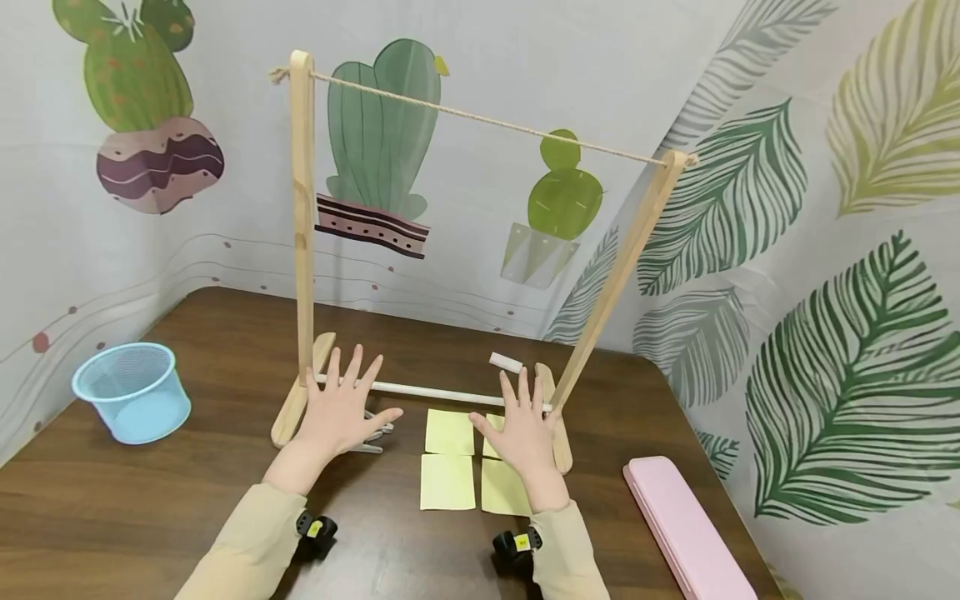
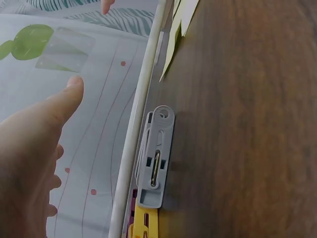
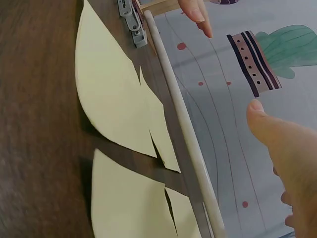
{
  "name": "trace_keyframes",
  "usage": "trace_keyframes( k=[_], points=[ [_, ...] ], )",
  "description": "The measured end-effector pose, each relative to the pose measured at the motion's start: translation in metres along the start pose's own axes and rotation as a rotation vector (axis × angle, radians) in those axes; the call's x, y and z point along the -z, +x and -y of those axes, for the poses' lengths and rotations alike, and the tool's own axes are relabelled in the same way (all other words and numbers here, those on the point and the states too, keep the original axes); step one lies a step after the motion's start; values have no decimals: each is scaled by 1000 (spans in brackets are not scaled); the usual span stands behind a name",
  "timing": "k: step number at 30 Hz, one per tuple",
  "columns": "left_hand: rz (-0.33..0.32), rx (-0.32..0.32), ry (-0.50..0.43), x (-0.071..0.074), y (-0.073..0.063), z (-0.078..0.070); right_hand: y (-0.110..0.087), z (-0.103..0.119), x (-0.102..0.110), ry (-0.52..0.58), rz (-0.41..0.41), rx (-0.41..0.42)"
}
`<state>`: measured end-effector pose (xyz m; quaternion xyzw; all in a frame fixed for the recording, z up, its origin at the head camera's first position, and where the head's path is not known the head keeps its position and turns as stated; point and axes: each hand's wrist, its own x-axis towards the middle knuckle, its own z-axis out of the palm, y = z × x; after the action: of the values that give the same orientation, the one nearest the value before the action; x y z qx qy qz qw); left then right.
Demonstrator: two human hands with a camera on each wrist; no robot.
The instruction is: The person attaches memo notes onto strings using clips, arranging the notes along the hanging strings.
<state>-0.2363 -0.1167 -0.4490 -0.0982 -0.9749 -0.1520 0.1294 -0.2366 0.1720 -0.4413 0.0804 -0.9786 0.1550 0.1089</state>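
Fingers spread and holding nothing, my left hand (image 1: 339, 417) hovers by the left foot of a wooden frame. Partly hidden beneath it lie clothespins; the left wrist view shows a grey clothespin (image 2: 157, 158), a yellow clothespin (image 2: 145, 223) and a bit of a purple one. My right hand (image 1: 525, 437), also spread and holding nothing, is over the right column of several yellow sticky notes (image 1: 447, 482) and covers part of them. Their edges curl up from the table in the right wrist view. Both hands' fingertips reach the white rod (image 1: 442, 393) in the head view.
A twine line (image 1: 487, 122) runs between the tops of the frame's left post (image 1: 303, 208) and right post (image 1: 622, 275). Behind the rod lies a small white block (image 1: 506, 362). A blue mesh basket (image 1: 153, 412) stands left; a long pink case (image 1: 686, 529) lies right on the brown table (image 1: 225, 500).
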Motion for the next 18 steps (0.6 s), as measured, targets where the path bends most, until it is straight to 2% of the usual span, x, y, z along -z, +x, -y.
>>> trace_keyframes(
  k=[9, 12, 18],
  points=[
    [-8, -2, 12, 4, 2, 1, 1, 5, -1, 36, -53, 70],
    [-44, -2, -1, 5, 3, 2, 2, 6, -2, 50, -65, 86],
    [-126, -19, -33, 7, 4, 5, 6, 11, -5, 71, -144, 162]
  ],
)
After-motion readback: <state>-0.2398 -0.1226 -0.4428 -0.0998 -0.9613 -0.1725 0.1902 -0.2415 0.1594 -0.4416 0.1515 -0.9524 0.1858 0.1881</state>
